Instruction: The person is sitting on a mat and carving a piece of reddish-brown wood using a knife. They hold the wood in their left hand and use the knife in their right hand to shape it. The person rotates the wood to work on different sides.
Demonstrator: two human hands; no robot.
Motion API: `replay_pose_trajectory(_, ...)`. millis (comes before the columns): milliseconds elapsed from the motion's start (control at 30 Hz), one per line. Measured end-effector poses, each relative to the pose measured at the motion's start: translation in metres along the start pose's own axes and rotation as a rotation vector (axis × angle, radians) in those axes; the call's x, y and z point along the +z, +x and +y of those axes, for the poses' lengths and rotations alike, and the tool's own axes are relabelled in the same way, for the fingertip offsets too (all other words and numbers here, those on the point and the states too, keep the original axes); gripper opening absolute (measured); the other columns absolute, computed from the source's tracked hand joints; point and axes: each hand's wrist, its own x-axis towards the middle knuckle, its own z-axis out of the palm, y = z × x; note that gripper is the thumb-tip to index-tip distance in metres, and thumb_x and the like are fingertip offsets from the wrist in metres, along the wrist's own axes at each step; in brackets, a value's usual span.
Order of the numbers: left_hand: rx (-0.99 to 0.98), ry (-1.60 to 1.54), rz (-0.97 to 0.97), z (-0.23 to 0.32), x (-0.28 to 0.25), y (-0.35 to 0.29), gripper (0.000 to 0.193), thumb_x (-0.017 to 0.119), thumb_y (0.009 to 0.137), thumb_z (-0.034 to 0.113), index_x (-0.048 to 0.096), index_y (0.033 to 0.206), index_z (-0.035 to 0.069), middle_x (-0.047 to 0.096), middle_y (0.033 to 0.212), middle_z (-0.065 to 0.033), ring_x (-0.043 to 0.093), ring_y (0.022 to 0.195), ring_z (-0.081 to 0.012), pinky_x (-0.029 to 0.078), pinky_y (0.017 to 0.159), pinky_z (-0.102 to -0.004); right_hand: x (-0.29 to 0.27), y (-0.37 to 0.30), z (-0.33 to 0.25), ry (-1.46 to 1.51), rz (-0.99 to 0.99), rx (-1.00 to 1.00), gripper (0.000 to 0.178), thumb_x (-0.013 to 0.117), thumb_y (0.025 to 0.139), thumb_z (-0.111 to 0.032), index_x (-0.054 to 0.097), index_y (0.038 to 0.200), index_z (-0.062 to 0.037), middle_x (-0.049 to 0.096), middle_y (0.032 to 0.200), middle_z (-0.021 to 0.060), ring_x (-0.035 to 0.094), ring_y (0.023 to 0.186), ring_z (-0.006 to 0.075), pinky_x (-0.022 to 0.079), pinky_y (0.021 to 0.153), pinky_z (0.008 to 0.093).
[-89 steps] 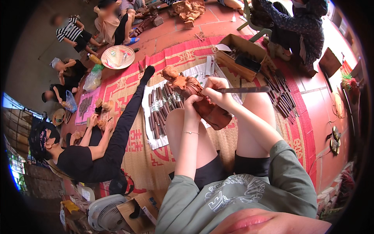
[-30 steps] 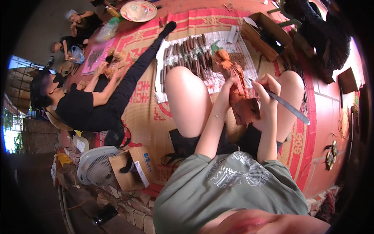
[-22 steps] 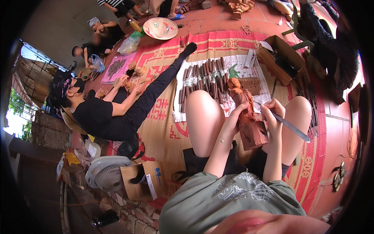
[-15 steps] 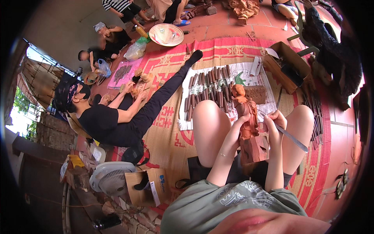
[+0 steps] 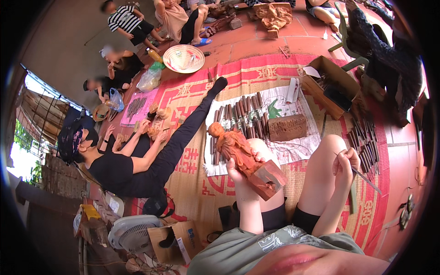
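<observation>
And the carved figure swings L! Approx 0.5 sec ago it's upright btw. both hands, R hand just beside it; now it's up over the L knee, tilted, head up-left, blocky base down-right. Touching that knee? Can't tell. L hand has it alone: fingers wrapped round the lower body, parted from the thumb only by the figure's width. R hand pulls away to the R, fingers curled tight on the long metal tool, far end pointing down-right. So tool & wood are well apart; no cutting this instant, by the look of it.

Edges, quick: the white cloth's near edge runs behind the figure, w/ the wood block & dark tool handles on it. R knee stands btw. the 2 hands, so any move back across has that to get round. Tool's far end reaches the mat's red border; loose tools lie just beyond the R hand. Co-worker's leg bounds the L side.
</observation>
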Motion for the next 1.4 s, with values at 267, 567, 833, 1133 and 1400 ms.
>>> replay_pose_trajectory(267, -0.051, -0.012, -0.084, 0.005, -0.013, 0.001, 0.068, 0.057, 0.075, 0.046, 0.035, 0.119, 0.0, 0.044, 0.094, -0.0106, 0.043, 0.083, -0.0205, 0.038, 0.078, -0.0345, 0.011, 0.002, 0.004, 0.105, 0.066, 0.236, 0.018, 0.055, 0.08, -0.004, 0.041, 0.072, -0.0114, 0.046, 0.061, -0.0008, 0.038, 0.046, 0.0036, 0.027, 0.036, 0.015)
replay_pose_trajectory(567, -0.016, 0.022, -0.043, 0.005, -0.014, -0.004, 0.072, 0.058, 0.078, 0.046, 0.034, 0.124, -0.004, 0.044, 0.095, -0.0108, 0.043, 0.087, -0.0194, 0.041, 0.078, -0.0345, 0.002, 0.005, 0.0, 0.14, 0.075, 0.26, 0.017, 0.055, 0.08, -0.004, 0.043, 0.073, -0.0124, 0.045, 0.062, -0.0041, 0.038, 0.049, 0.0014, 0.026, 0.04, 0.0144)
replay_pose_trajectory(833, -0.029, 0.026, -0.038, 0.004, -0.018, -0.006, 0.071, 0.058, 0.078, 0.046, 0.035, 0.123, -0.004, 0.045, 0.096, -0.0097, 0.043, 0.087, -0.0193, 0.041, 0.077, -0.0353, 0.005, 0.004, 0.003, 0.185, 0.062, 0.245, 0.018, 0.056, 0.081, -0.002, 0.042, 0.073, -0.0103, 0.049, 0.062, 0.0014, 0.042, 0.045, 0.0058, 0.03, 0.036, 0.017)
replay_pose_trajectory(1133, -0.013, 0.055, -0.056, 0.004, -0.021, -0.006, 0.07, 0.055, 0.078, 0.047, 0.035, 0.123, -0.003, 0.043, 0.097, -0.0092, 0.044, 0.088, -0.0198, 0.041, 0.077, -0.0365, 0.007, 0.003, -0.004, 0.126, 0.063, 0.262, 0.016, 0.055, 0.081, -0.004, 0.043, 0.073, -0.011, 0.049, 0.061, -0.0003, 0.041, 0.044, 0.0036, 0.029, 0.036, 0.0156)
replay_pose_trajectory(1400, -0.024, 0.053, -0.049, 0.002, -0.017, -0.006, 0.067, 0.056, 0.078, 0.046, 0.033, 0.12, 0.0, 0.043, 0.097, -0.0107, 0.045, 0.087, -0.0218, 0.041, 0.08, -0.0376, 0.005, 0.003, -0.001, 0.124, 0.061, 0.232, 0.014, 0.054, 0.08, -0.005, 0.044, 0.073, -0.0121, 0.049, 0.06, -0.0007, 0.041, 0.043, 0.0026, 0.027, 0.035, 0.0149)
